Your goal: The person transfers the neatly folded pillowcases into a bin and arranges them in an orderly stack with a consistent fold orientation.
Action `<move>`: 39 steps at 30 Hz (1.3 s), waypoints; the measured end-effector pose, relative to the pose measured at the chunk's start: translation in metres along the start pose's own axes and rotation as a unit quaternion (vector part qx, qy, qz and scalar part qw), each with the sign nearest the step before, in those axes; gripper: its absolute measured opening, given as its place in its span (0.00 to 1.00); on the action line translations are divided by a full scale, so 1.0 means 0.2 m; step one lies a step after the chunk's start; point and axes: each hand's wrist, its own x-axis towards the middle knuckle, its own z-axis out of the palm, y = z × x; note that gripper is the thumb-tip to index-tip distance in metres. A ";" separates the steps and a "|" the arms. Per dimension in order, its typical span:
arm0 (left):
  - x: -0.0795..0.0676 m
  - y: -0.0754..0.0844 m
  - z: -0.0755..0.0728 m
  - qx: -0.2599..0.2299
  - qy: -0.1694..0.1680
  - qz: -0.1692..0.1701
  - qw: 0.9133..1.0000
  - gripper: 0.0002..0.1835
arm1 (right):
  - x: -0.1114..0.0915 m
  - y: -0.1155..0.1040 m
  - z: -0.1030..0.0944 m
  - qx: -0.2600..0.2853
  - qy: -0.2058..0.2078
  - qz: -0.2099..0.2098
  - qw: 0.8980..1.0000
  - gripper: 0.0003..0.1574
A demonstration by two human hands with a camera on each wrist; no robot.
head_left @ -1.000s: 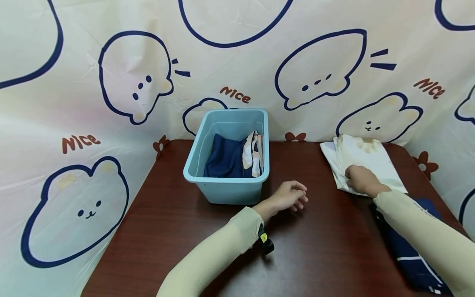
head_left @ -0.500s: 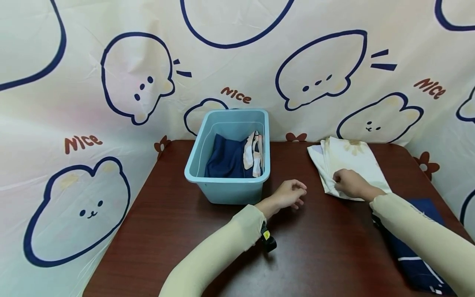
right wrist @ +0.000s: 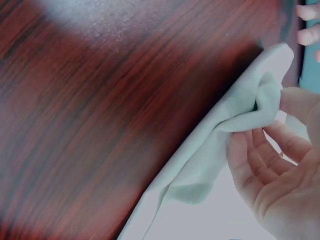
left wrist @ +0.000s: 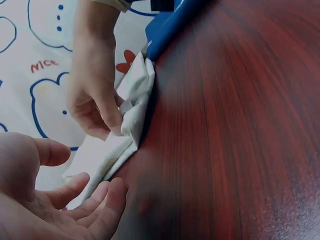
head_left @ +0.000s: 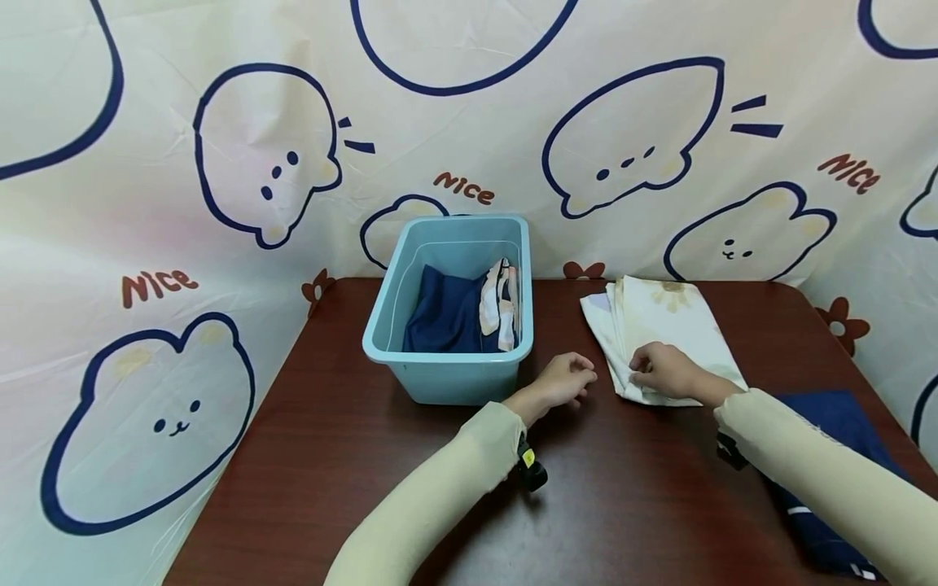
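Observation:
A folded white cloth point(head_left: 681, 317) with a pale flower print lies on the table, right of centre. My right hand point(head_left: 665, 370) pinches its near edge; in the right wrist view a fold of the cloth point(right wrist: 250, 110) is bunched between the thumb and fingers point(right wrist: 295, 140). My left hand point(head_left: 560, 381) hovers just left of the cloth, holding nothing. In the left wrist view its fingers point(left wrist: 107, 200) are relaxed and apart from the cloth. Whether any fingertip touches the table is hard to tell.
A light blue plastic bin point(head_left: 447, 378) stands behind my left hand, with a navy cloth point(head_left: 447, 313) and a patterned cloth point(head_left: 498, 305) inside. Another folded navy cloth point(head_left: 843, 423) lies at the right, partly under my right forearm. A printed curtain point(head_left: 454, 130) borders the table point(head_left: 308, 456).
My right hand has drawn the white cloth leftward and slightly nearer, uncovering more of the navy cloth at the right. My left hand has barely moved.

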 end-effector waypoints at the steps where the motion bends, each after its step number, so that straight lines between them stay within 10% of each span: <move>1: 0.01 0.00 0.00 0.002 0.004 -0.002 1.000 0.16 | 0.00 0.00 0.00 0.001 0.000 0.001 1.000 0.08; 13: 0.06 0.00 0.04 -0.007 0.017 -0.017 1.000 0.15 | 0.00 0.10 -0.12 0.083 0.019 0.004 0.996 0.23; 31: 0.14 0.04 0.10 -0.051 0.014 -0.020 0.998 0.27 | -0.13 0.48 -0.33 0.054 0.126 0.185 0.973 0.36; 39: 0.20 0.02 0.09 -0.066 -0.023 -0.006 0.998 0.33 | -0.14 0.55 -0.33 0.054 0.083 0.248 0.964 0.43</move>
